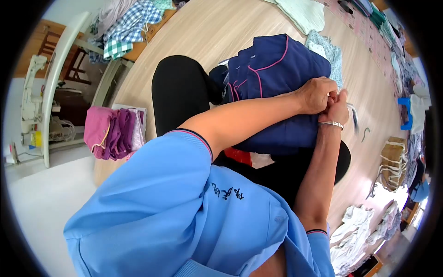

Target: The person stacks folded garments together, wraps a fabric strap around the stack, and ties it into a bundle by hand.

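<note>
A stack of folded navy garments with pink piping (pixel 286 60) lies across my lap. My left hand (pixel 318 94) is closed at the right side of the stack, its fingers curled together. Just below and right of it, my right hand (pixel 336 110), with a silver bracelet at the wrist, is closed too, and the two hands touch. What their fingers hold is too small and hidden to make out. A thin grey strip (pixel 354 117) shows beside my right hand, partly blurred.
Folded purple garments (pixel 102 131) sit at the table's left edge (pixel 104 173). Pale green cloth (pixel 302 14) and light blue patterned cloth (pixel 332 51) lie beyond the stack. To the right are a green cord (pixel 365 134), a tan bundle (pixel 393 161) and white garments (pixel 353 231).
</note>
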Demonstrator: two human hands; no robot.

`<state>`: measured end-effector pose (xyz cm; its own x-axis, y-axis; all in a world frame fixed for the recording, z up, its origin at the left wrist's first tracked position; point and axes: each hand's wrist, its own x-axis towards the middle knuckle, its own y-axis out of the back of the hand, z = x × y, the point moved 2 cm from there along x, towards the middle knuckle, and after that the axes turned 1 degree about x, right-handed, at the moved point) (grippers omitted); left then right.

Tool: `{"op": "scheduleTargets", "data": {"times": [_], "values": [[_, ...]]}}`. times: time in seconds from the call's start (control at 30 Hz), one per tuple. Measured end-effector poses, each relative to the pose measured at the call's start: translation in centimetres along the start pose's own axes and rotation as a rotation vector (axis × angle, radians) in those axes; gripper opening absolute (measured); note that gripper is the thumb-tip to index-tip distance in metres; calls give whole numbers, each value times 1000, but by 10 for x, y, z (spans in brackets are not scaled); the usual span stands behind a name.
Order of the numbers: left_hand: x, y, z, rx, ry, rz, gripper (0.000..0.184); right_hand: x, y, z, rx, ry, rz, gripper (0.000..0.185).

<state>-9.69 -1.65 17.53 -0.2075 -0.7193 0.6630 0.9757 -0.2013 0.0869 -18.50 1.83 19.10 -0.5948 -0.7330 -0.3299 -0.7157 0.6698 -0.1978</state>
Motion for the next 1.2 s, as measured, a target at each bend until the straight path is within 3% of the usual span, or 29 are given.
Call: {"op": "scheduleTargets", "data": {"times": [0.07,0.17,0.2,0.27,0.33,0.4,0.43,0.47,0.5,0.53,0.6,0.63,0.73,0.8,0.93,1.0,1.03,1.1,1.13,1.2], "values": [[10,8,0,-61,78,88,16,-15,-13,-6,-152,72,-98,37],[26,26,-15,-687,593,145,22,-25,-20,-1,-431,154,-226,39],[32,39,-5,-1007,743,165,22,-14,-11,7,-559,298,-313,41],[50,84,3,-1353,604,166,18,-22,-16,1,-1039,652,-429,43],[58,159,16,-1249,435,240,14,-17,-18,4,-862,431,-525,45],[42,233,2,-823,407,527,15,-7,-14,4,-897,456,-517,46],[23,259,-22,-761,549,714,17,-8,-14,2,-913,463,-505,45],[1,275,-42,-383,738,860,15,-6,-13,3,-913,453,-513,45],[-28,286,-76,-75,967,866,15,-3,-12,3,-903,452,-511,45],[-59,282,-109,199,1381,850,16,-1,-11,4,-897,448,-509,44],[-118,261,-172,716,1451,182,30,-2,-12,5,-821,411,-512,38],[-136,256,-191,711,1463,167,30,-2,-12,4,-849,401,-492,36],[-180,227,-184,572,1650,141,62,1,-8,3,-887,353,-467,30],[-193,223,-189,495,1546,160,63,-1,-10,1,-946,349,-414,32],[-183,218,-200,500,1602,49,53,3,-12,2,-879,311,-453,35],[-187,224,-213,558,1629,-64,34,6,-10,4,-823,356,-486,37],[-188,227,-217,562,1627,-71,34,8,-10,4,-820,354,-481,37],[-192,233,-215,267,1692,100,18,8,-8,1,-906,347,-451,36],[-192,238,-209,286,1681,88,18,9,-7,2,-887,348,-439,36],[-191,257,-190,-211,1497,767,19,14,-11,2,-944,368,-422,39]]}}
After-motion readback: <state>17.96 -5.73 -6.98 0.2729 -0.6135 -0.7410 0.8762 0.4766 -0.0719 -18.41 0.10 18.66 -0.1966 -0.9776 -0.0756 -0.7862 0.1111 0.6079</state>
